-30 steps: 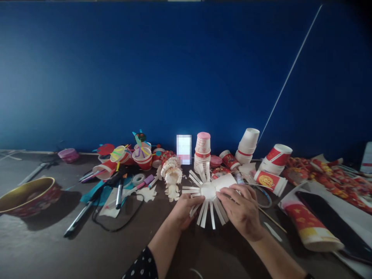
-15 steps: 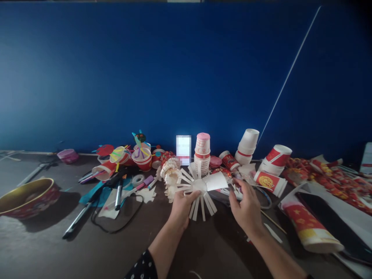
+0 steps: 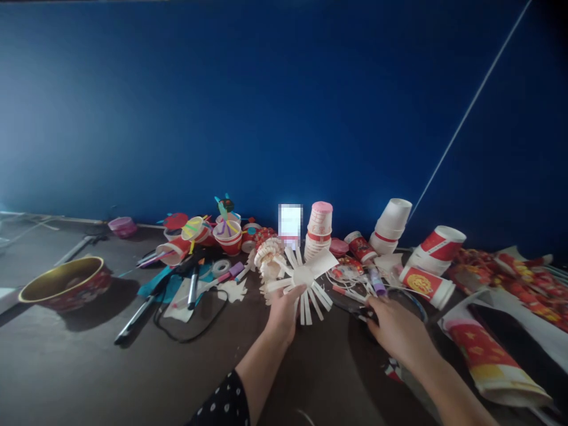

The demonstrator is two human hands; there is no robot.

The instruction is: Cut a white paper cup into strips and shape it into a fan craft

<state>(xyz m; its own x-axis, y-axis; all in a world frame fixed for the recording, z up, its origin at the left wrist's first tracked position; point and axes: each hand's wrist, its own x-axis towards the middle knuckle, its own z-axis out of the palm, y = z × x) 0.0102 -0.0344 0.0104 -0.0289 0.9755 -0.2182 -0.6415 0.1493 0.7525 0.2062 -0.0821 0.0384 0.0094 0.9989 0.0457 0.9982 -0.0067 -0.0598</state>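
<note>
The right hand (image 3: 394,326) has left the cut cup (image 3: 303,276) for a dark tool (image 3: 360,311) to the right, whether gripping it I cannot tell, so the left hand (image 3: 284,315) alone pinches the cut cup mid-scene, nearer than the cup stack (image 3: 319,228).

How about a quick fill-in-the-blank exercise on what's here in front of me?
1. The left hand holds a strip-cut paper piece coloured ____.
2. The cup stack just right of the bright screen has a ____ top.
3. The wall behind the table is ____.
Missing words: white; pink; blue.
</note>
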